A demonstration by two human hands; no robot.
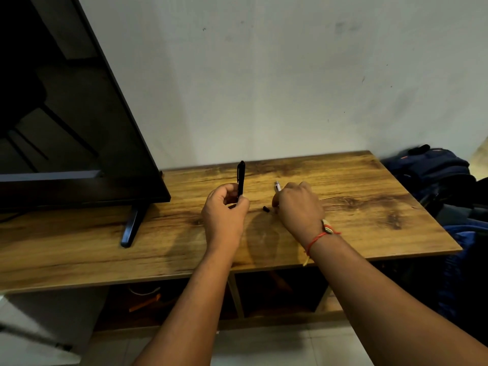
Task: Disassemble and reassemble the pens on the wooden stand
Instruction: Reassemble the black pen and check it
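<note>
Trouble seems likeliest from the small black piece [266,208], which lies loose on the worktop [356,207] about midway between its front and back edges, in the gap between the two hands. A brush from either wrist could, I judge, send it rolling to the front edge and off, and it is dark enough to be lost against the grain. The left hand [224,210] has its fingers curled round the lower end of a black pen [241,178], held upright with the clip end up. The right hand [298,207], knuckles up, is closed on a pale pen part [277,186] with only its far tip showing, so that narrow hold might slip.
</note>
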